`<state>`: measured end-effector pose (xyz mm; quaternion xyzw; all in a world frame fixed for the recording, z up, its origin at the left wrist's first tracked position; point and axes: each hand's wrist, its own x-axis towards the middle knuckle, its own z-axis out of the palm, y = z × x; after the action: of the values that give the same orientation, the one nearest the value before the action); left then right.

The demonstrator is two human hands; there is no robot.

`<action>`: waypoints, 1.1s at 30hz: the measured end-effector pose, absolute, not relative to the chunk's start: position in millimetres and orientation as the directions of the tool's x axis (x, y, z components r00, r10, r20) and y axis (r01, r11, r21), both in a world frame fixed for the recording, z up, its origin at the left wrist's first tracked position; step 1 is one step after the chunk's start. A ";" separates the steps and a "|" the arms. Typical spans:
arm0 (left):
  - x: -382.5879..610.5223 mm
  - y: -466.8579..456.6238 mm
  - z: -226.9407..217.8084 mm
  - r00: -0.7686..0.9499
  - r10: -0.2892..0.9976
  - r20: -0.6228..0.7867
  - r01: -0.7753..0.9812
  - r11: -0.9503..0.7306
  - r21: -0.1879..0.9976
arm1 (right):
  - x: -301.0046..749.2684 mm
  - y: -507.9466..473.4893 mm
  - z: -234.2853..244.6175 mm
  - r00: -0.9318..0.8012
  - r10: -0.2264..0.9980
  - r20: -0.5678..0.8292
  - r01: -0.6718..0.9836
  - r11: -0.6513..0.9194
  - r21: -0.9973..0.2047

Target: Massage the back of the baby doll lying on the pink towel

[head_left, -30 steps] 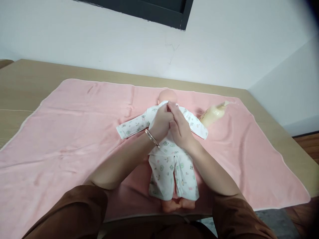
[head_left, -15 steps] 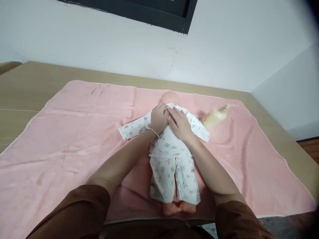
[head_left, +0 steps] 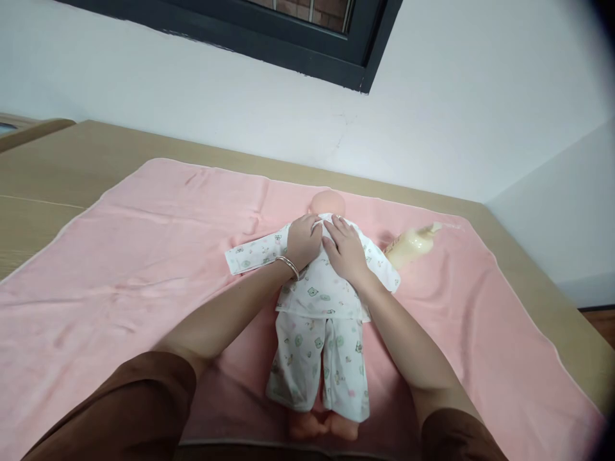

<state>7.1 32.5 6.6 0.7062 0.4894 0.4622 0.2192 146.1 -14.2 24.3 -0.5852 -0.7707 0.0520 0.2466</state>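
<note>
A baby doll [head_left: 327, 203] in white printed pajamas lies stretched out, its smooth round head away from me and its bare feet toward me. No face shows. My left hand [head_left: 304, 241], with a bangle at the wrist, rests on the upper left of the pajama top [head_left: 319, 294], fingers extended. Beside it my right hand [head_left: 346, 251] lies flat on the upper right of the top, its fingers slightly spread. Neither hand grips anything. The printed pajama trousers [head_left: 300, 358] cover the doll's legs.
A pink blanket [head_left: 144, 269] spreads under the doll over a wooden table [head_left: 120, 141]. Right of the doll lies a baby bottle [head_left: 414, 246] with a cream-coloured body. Behind the table are a white wall and a dark window frame [head_left: 288, 38].
My hands have drawn a little apart; their fingers no longer meet over the doll's upper body. My view has tilted up, showing more of the window. The doll's legs sit farther left in view.
</note>
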 end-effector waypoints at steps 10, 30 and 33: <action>7.8 41.1 -3.7 0.034 0.864 0.502 0.456 -0.460 0.762 | 113.5 -62.9 22.6 -0.152 0.914 0.377 0.963 0.223 -0.151; 6.3 41.3 -10.2 -0.048 0.840 0.540 0.458 -0.462 0.759 | 122.3 -46.9 23.5 -0.296 0.893 0.340 0.920 0.361 -0.149; 6.5 40.5 -10.8 -0.042 0.836 0.547 0.461 -0.469 0.753 | 128.4 -37.1 26.1 -0.330 0.893 0.307 0.900 0.395 -0.182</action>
<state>6.5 40.5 -10.8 0.6696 0.4842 0.5351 0.1755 128.4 -37.1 26.1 -0.5499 -0.8153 -0.0104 0.1811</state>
